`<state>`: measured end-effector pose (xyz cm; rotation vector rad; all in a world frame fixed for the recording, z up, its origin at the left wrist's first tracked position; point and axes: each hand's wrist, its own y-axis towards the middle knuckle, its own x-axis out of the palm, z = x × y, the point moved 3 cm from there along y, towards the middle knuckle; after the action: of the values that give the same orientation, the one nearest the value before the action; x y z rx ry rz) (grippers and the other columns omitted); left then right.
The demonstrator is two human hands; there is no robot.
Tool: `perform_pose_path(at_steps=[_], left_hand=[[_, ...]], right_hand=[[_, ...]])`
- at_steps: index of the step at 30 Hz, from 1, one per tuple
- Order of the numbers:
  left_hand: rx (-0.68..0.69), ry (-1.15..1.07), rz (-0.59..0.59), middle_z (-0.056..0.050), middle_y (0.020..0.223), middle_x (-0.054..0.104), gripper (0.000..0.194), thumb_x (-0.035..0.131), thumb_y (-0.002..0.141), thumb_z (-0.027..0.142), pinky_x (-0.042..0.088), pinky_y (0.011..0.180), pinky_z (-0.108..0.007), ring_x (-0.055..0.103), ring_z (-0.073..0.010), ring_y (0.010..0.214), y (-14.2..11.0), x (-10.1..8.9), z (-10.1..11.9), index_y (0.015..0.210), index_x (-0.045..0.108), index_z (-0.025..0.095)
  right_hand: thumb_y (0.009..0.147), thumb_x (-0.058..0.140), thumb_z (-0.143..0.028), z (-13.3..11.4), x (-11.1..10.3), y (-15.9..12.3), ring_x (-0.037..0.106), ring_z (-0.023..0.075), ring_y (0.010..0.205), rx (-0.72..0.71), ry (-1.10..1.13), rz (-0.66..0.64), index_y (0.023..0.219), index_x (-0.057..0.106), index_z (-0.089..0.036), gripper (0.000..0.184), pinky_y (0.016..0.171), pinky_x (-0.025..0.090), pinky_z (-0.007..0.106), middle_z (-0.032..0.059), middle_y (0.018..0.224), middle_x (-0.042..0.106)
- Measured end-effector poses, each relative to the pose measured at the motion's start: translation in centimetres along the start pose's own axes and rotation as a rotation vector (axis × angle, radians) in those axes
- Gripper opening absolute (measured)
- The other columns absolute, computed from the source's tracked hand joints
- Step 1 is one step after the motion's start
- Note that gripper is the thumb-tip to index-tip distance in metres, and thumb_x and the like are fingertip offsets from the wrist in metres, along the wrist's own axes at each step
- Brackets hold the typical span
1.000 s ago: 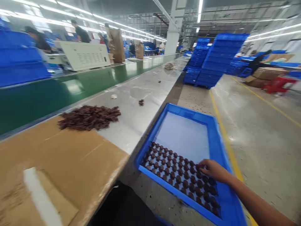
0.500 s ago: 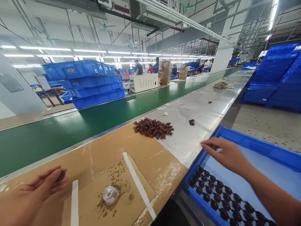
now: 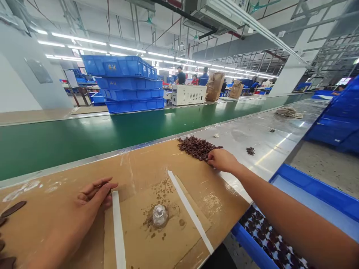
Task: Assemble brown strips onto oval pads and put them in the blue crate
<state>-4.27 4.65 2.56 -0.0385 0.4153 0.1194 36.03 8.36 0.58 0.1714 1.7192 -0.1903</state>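
Observation:
My right hand point(image 3: 224, 160) reaches to the near right edge of a heap of small dark brown pieces point(image 3: 196, 147). Its fingertips are pinched together at the heap, and what lies between them is hidden. Over the brown board on the left, my left hand point(image 3: 92, 200) hovers with thumb and fingers drawn together. A small dark spot shows at those fingertips, too unclear to name. Between the hands, a clear, shiny dome-like lump point(image 3: 160, 216) sits on a cardboard sheet point(image 3: 140, 239) with dark spots around it. White tape strips point(image 3: 119, 231) run along both sides of the sheet.
Flat dark brown pieces point(image 3: 13, 209) lie at the far left. At lower right, a blue tray point(image 3: 249, 243) holds rows of dark round pieces. A small brown clump point(image 3: 250, 151) rests on the metal table point(image 3: 235, 130). Beyond runs a green conveyor belt point(image 3: 134, 130) with stacked blue crates point(image 3: 131, 84).
My right hand has moved from above the blue tray to the brown heap. My left hand has come nearer the left tape strip. The view has turned left.

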Motion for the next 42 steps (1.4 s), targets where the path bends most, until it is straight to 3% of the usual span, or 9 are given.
perform_pose_path(at_steps=[3,8,13,17,20,23,30,36,42], left_hand=[[-0.122,-0.081,-0.063,-0.008,0.119,0.071,0.054,0.067,0.079,0.054,0.055,0.084,-0.03,0.065,-0.0163,0.078,0.5,0.1,-1.5,0.12,0.063,0.019],[-0.072,-0.33,-0.08,-0.01,0.12,0.07,0.058,0.073,0.074,0.052,0.054,0.072,-0.025,0.061,-0.0136,0.075,0.5,1.2,-3.0,0.119,0.065,0.018],[-0.038,-0.396,-0.133,-0.011,0.107,0.075,0.048,0.076,0.073,0.044,0.05,0.062,-0.025,0.058,-0.0113,0.064,-0.4,2.2,-2.5,0.11,0.068,0.015],[-0.007,-0.337,-0.16,-0.011,0.116,0.072,0.053,0.075,0.075,0.039,0.05,0.071,-0.026,0.063,-0.0154,0.081,-0.5,1.9,-2.0,0.122,0.064,0.017],[0.024,-0.295,-0.213,-0.01,0.121,0.07,0.058,0.069,0.081,0.039,0.049,0.084,-0.03,0.063,-0.016,0.086,-0.5,1.6,-2.0,0.134,0.057,0.018],[0.033,-0.282,-0.254,-0.009,0.119,0.07,0.056,0.064,0.085,0.039,0.048,0.09,-0.034,0.064,-0.0174,0.089,-0.5,1.4,-2.0,0.137,0.055,0.018],[-0.019,-0.299,-0.294,-0.002,0.08,0.073,0.043,0.07,0.082,0.038,0.049,0.091,-0.033,0.066,-0.0209,0.1,-0.5,1.5,-2.1,0.122,0.067,0.023],[-0.088,-0.22,-0.172,0.001,0.088,0.075,0.037,0.072,0.079,0.044,0.051,0.078,-0.024,0.063,-0.0121,0.077,-0.4,1.6,-2.2,0.112,0.072,0.028],[-0.122,-0.05,-0.051,0.0,0.084,0.074,0.039,0.072,0.077,0.049,0.049,0.063,-0.024,0.058,-0.0108,0.062,-0.5,1.5,-1.7,0.106,0.073,0.023]], right_hand=[[0.092,0.061,-0.032,0.3,-1.5,-0.7,0.066,0.0194,0.091,-0.042,0.063,-0.008,0.098,0.067,-0.014,0.019,0.083,0.054,0.038,0.0063,0.099,0.069],[0.092,0.054,-0.038,-1.9,-3.6,-1.9,0.067,0.0181,0.067,-0.163,0.342,-0.043,0.108,0.068,-0.015,0.032,0.063,0.054,0.03,0.0074,0.082,0.073],[0.08,0.067,-0.051,-9.5,-3.8,-2.6,0.066,0.0169,0.071,-0.441,0.861,-0.157,0.097,0.07,-0.017,0.038,0.06,0.054,0.027,0.0074,0.083,0.072],[0.077,0.075,-0.044,-15.3,-4.1,-3.7,0.059,0.0099,0.064,-0.663,1.058,-0.234,0.087,0.073,-0.02,0.026,0.059,0.049,0.022,0.0021,0.08,0.071],[0.079,0.074,-0.039,-16.8,-3.7,-4.6,0.058,0.0089,0.063,-0.703,1.09,-0.285,0.087,0.073,-0.02,0.02,0.056,0.045,0.019,0.0006,0.076,0.07],[0.079,0.074,-0.036,-16.1,-2.9,-5.5,0.062,0.0114,0.067,-0.707,1.054,-0.39,0.086,0.072,-0.018,0.019,0.058,0.048,0.021,0.0021,0.077,0.072],[0.083,0.069,-0.034,-15.0,-2.4,-6.8,0.065,0.015,0.069,-0.898,0.64,-0.483,0.089,0.075,-0.019,0.017,0.065,0.05,0.027,0.0032,0.079,0.074],[0.078,0.066,-0.019,-15.9,-1.9,-7.5,0.064,0.0135,0.066,-0.924,0.581,-0.512,0.084,0.074,-0.017,0.01,0.066,0.05,0.026,0.0015,0.077,0.073],[0.077,0.065,-0.016,-16.1,-1.8,-7.6,0.065,0.0134,0.066,-0.937,0.529,-0.505,0.082,0.074,-0.017,0.01,0.065,0.05,0.025,0.0011,0.076,0.073]])
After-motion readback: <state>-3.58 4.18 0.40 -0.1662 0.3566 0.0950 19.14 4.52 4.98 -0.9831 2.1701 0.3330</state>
